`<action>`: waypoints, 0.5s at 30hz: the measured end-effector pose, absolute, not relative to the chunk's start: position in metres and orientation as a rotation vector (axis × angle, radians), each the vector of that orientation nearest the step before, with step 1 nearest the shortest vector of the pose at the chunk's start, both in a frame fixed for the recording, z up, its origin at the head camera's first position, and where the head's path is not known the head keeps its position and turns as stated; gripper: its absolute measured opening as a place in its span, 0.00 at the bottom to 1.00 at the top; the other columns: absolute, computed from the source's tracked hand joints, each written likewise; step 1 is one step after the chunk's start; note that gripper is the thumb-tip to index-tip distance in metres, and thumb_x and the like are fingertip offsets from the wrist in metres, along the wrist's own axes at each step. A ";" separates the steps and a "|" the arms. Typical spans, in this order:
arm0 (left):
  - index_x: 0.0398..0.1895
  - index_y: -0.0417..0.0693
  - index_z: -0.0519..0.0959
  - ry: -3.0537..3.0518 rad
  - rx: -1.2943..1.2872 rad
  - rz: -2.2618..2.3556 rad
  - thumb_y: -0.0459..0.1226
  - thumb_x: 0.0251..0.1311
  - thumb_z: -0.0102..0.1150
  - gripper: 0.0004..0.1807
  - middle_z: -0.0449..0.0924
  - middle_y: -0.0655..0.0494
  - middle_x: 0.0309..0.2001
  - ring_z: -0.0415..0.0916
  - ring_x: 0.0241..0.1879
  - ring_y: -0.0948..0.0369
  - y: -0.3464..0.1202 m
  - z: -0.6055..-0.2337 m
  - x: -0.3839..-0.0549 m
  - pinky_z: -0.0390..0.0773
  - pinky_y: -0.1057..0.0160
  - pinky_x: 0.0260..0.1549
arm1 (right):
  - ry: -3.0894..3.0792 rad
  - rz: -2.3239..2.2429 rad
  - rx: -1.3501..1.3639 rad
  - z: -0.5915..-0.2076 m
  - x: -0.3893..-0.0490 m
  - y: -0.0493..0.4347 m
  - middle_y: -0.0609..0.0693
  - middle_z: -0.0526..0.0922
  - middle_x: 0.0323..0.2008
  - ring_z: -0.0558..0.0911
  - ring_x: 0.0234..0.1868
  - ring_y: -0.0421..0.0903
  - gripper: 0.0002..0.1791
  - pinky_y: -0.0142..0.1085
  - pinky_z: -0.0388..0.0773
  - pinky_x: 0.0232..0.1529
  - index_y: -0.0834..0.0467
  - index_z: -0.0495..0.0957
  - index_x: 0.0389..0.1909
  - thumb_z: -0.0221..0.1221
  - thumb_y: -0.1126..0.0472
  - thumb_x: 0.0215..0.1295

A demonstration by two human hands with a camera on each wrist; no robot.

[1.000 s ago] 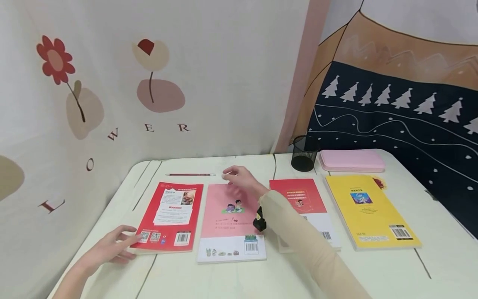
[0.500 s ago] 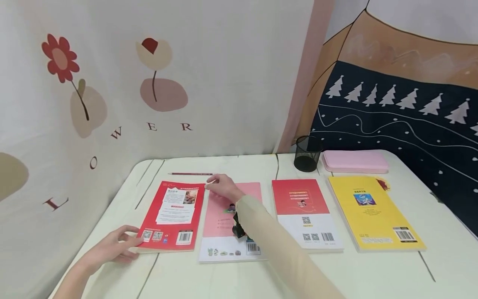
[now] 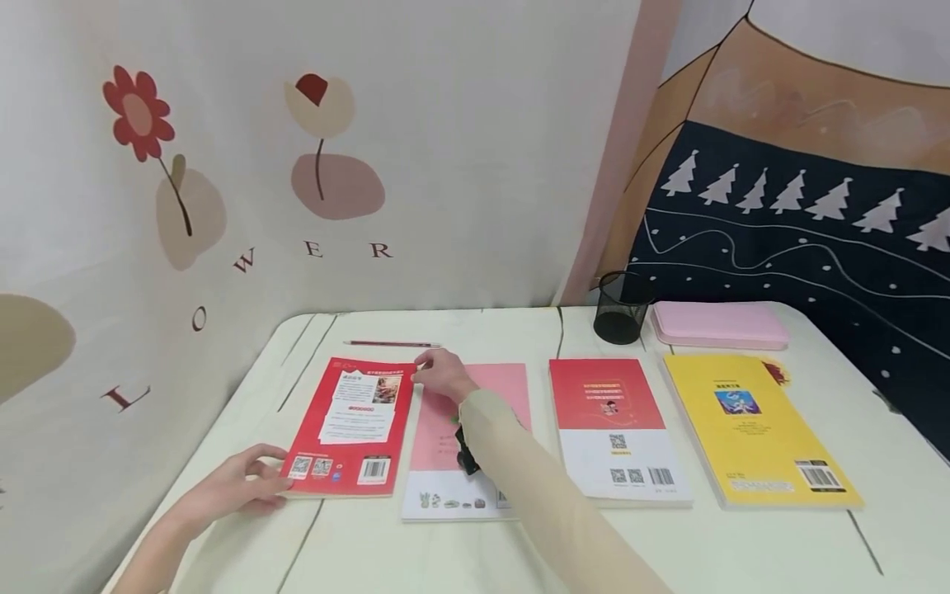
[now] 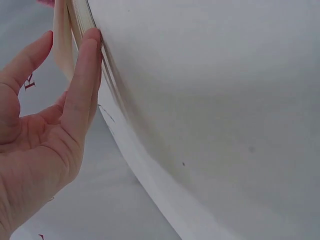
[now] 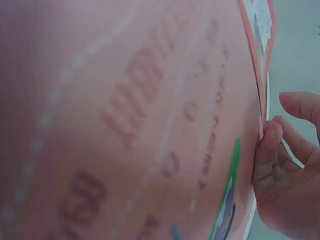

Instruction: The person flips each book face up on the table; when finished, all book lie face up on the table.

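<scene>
A red book with white text panels and a barcode lies at the left of the table. At its lower left corner my left hand touches the edge; the left wrist view shows fairly straight fingers against the page edges. My right hand reaches across the pink-and-white book to the red book's upper right corner. In the right wrist view its fingertips meet that edge, the thumb apart. The sleeve covers part of the pink-and-white book.
A red pencil lies behind the books. Farther right are a red-and-white book and a yellow book. A black mesh pen holder and a pink case stand along the back, near the curtain.
My right hand has come leftward and down from above the pink-and-white book to the red book's corner. My left hand stays at the lower left corner. The view has shifted slightly left.
</scene>
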State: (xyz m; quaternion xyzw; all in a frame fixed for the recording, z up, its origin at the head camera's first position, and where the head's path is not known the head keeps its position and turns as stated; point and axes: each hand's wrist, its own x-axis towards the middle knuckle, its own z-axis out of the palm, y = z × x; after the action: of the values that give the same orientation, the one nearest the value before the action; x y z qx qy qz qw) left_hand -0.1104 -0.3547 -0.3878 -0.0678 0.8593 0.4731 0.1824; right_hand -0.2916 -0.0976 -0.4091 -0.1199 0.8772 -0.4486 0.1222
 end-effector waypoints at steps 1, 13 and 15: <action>0.53 0.27 0.56 2.425 -0.188 1.335 0.39 0.52 0.60 0.34 0.71 0.47 0.35 0.76 0.33 0.53 -0.355 -0.388 -0.110 0.78 0.57 0.34 | 2.580 -1.277 -0.343 -0.409 -0.291 -0.099 0.45 0.74 0.34 0.71 0.34 0.41 0.15 0.32 0.71 0.35 0.55 0.77 0.44 0.60 0.58 0.54; 0.52 0.26 0.61 2.437 -0.185 1.286 0.38 0.50 0.62 0.33 0.71 0.48 0.33 0.75 0.32 0.55 -0.357 -0.392 -0.113 0.78 0.59 0.33 | 2.669 -0.911 -0.326 -0.399 -0.287 -0.104 0.46 0.75 0.45 0.71 0.42 0.43 0.21 0.38 0.70 0.45 0.55 0.75 0.49 0.60 0.54 0.53; 0.52 0.26 0.62 2.447 -0.178 1.272 0.38 0.50 0.62 0.32 0.71 0.48 0.33 0.74 0.32 0.55 -0.357 -0.392 -0.113 0.78 0.59 0.33 | 2.654 -0.923 -0.324 -0.399 -0.288 -0.105 0.46 0.75 0.45 0.71 0.42 0.43 0.22 0.38 0.71 0.44 0.54 0.74 0.50 0.60 0.53 0.53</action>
State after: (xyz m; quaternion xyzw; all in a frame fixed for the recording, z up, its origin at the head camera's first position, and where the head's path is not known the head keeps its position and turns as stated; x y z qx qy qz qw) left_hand -0.1128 -0.3570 -0.3919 -0.0631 0.8696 0.4522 0.1880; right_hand -0.2878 -0.1049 -0.3987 -0.1131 0.9268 -0.3223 0.1558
